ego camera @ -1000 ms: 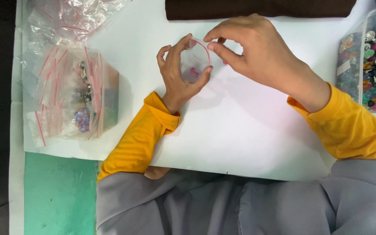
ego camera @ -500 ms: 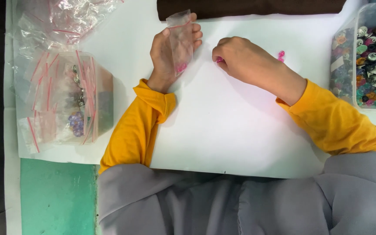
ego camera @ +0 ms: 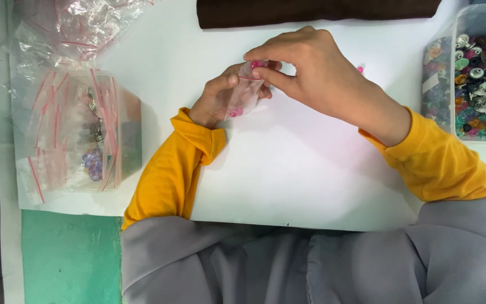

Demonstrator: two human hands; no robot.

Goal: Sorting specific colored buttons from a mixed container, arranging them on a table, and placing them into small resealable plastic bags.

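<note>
Head view, surface: white sheet-covered tabletop [ego camera: 310,169], flat and bare at its middle. Green floor or mat patch [ego camera: 68,253] below its left corner; dark strip at the far left edge. My grey garment fills the bottom of the picture.

Head view, items in hand: small clear plastic zip bag [ego camera: 246,93], held above the upper middle of the white top, between my two hands. My left hand [ego camera: 220,98] is curled closed around the bag's lower part, thumb across the front. My right hand [ego camera: 316,70] pinches the bag's top edge between thumb and forefinger, the other fingers loosely bent. Small pink beads [ego camera: 234,112] sit at the bag's bottom (count not clear); a pink bit also shows at the pinched top.

Head view, surroundings: clear plastic box stuffed with red-striped zip bags [ego camera: 80,135] at left, purple beads inside; loose crumpled clear bags [ego camera: 80,28] above it. Dark brown cloth strip [ego camera: 316,11] along the top edge, cut off. Clear tub of mixed coloured buttons [ego camera: 473,79] at right, partly out of frame.

Hard to make out: tiny pink object [ego camera: 360,69] just beyond my right hand, mostly hidden.
</note>
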